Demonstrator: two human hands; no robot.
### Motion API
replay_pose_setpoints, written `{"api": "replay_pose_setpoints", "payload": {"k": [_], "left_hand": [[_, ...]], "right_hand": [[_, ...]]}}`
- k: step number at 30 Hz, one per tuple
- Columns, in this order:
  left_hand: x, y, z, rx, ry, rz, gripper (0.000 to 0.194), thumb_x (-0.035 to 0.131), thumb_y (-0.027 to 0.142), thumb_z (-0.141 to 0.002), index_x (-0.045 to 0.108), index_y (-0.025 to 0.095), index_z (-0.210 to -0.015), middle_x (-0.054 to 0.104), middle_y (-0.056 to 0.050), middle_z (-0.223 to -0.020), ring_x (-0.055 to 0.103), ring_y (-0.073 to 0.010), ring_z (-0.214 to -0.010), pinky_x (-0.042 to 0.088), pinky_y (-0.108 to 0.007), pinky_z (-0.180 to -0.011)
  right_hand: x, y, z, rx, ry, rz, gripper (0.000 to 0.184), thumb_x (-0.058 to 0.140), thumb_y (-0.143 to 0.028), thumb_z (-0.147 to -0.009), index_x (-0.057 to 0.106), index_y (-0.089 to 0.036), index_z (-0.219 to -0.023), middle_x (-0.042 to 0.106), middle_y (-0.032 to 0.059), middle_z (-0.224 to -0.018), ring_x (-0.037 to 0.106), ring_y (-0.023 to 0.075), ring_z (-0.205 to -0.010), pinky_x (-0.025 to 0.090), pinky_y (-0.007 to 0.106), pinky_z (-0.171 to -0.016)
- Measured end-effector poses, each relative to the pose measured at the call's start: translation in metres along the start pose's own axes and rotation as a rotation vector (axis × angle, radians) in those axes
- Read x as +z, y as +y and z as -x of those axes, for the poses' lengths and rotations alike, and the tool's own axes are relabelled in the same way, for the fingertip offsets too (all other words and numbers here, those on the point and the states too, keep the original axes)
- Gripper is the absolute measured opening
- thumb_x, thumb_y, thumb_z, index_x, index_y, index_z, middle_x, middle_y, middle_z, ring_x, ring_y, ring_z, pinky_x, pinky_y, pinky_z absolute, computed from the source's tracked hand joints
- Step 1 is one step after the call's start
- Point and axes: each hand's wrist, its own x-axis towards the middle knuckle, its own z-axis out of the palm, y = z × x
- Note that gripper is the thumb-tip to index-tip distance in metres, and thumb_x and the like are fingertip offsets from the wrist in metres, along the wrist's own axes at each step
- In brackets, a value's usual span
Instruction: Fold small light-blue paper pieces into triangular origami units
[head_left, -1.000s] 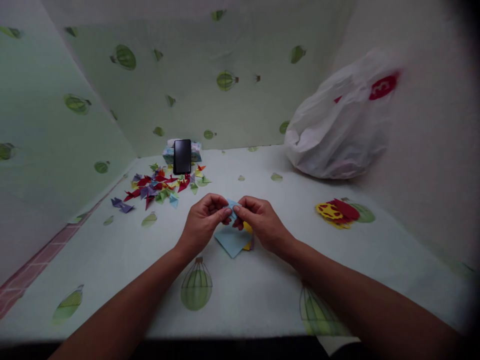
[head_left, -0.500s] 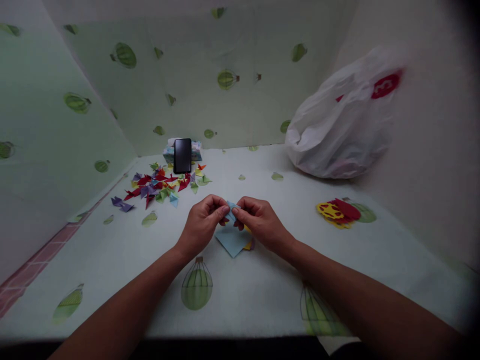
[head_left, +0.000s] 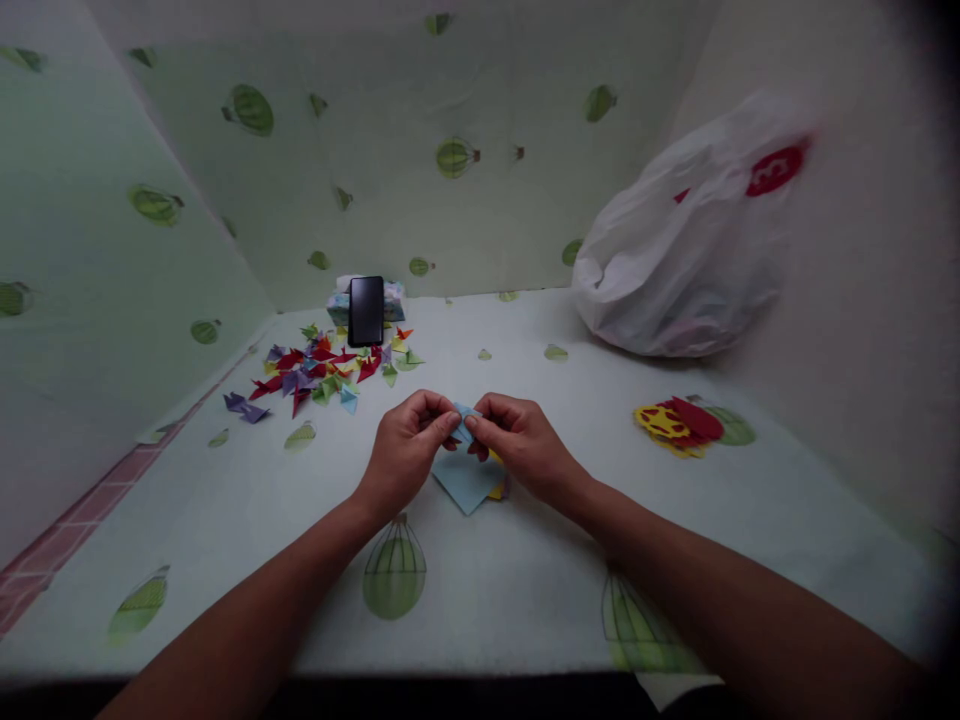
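Note:
Between my two hands is a small folded piece of light blue paper (head_left: 464,424). My left hand (head_left: 417,430) pinches its left side with thumb and fingers. My right hand (head_left: 511,432) grips the right side, its thumb pressed on the paper's front. Both hands are closed, and part of the fold is hidden behind the fingers. Just below, on the table, lies a flat light blue paper sheet (head_left: 467,487) with one corner toward me. Yellow paper (head_left: 496,492) peeks out from under its right side.
Many-coloured folded paper pieces (head_left: 319,370) lie in a heap at the back left. Behind them a phone (head_left: 366,312) leans on a tissue pack (head_left: 394,302). At right are yellow and red cut-outs (head_left: 679,425) and a full white plastic bag (head_left: 675,250) against the wall.
Both hands keep the same pinch on the folded paper, with barely any movement. The whole view has shifted very slightly.

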Motion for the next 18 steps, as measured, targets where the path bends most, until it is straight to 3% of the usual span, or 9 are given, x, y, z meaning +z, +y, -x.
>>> {"api": "replay_pose_setpoints", "payload": {"k": [9, 18], "left_hand": [[0.0017, -0.0012, 0.0026, -0.011, 0.024, 0.027, 0.018, 0.073, 0.029, -0.080, 0.062, 0.015, -0.080, 0.062, 0.001, -0.073, 0.061, -0.0107, -0.062, 0.054, -0.025, -0.060], [0.0002, 0.0006, 0.0007, 0.015, -0.017, 0.155, 0.030, 0.075, 0.025, -0.078, 0.054, 0.020, -0.098, 0.061, 0.004, -0.077, 0.061, -0.0106, -0.068, 0.053, -0.022, -0.059]], "right_hand": [[0.0002, -0.0046, 0.0016, 0.024, 0.002, -0.001, 0.028, 0.064, -0.037, -0.084, 0.053, -0.019, -0.065, 0.058, -0.0018, -0.057, 0.051, 0.0103, -0.054, 0.039, 0.024, -0.054], [-0.0015, -0.0005, 0.0010, 0.000, -0.067, -0.157, 0.033, 0.060, -0.044, -0.089, 0.059, -0.017, -0.071, 0.062, 0.0012, -0.065, 0.055, 0.0117, -0.059, 0.045, 0.026, -0.061]]}}
